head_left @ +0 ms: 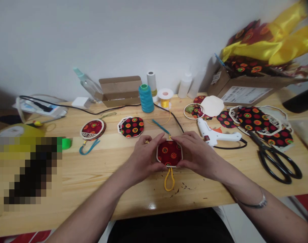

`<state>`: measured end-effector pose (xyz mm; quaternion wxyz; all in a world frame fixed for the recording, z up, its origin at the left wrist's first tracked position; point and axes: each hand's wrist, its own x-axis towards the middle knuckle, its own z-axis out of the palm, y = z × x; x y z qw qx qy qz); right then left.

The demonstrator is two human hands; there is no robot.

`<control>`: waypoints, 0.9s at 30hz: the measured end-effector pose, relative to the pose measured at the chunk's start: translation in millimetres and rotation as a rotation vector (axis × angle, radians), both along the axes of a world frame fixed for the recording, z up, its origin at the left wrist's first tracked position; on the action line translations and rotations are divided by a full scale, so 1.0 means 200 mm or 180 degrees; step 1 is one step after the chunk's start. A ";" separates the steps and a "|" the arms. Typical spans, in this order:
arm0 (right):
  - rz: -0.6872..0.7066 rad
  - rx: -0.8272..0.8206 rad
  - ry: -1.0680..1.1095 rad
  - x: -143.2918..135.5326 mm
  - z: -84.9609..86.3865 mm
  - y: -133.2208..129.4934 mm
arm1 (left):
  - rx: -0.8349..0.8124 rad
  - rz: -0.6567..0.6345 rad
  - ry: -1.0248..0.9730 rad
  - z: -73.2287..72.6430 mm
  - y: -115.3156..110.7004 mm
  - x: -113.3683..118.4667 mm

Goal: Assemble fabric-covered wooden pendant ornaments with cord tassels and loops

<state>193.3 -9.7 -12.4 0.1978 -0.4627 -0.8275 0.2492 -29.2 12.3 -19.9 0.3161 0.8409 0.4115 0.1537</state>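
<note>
Between both hands is a dark red patterned fabric pendant with a pale octagonal rim. My left hand grips its left edge, thumb at the lower rim and fingers along the side. My right hand grips the opposite edge in the same way. From the bottom hangs a yellow braided loop; a teal cord extends from the top. A white glue gun lies just beyond my right hand. Further off to the left rest an octagonal patterned piece and a round pendant with a teal cord.
Behind stand a teal thread cone, a yellow thread spool and an open cardboard box. Black scissors and fabric pieces lie right, below a box of fabric. A black cable crosses the table.
</note>
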 end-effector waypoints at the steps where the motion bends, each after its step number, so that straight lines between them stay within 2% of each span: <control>1: -0.0003 -0.0013 0.0008 0.00 0.00 0.00 | 0.0001 0.0006 -0.0001 0.00 0.00 0.00; 27: 0.0025 -0.0004 0.0070 -0.01 0.02 -0.01 | -0.0076 0.0000 -0.0067 0.00 0.01 -0.01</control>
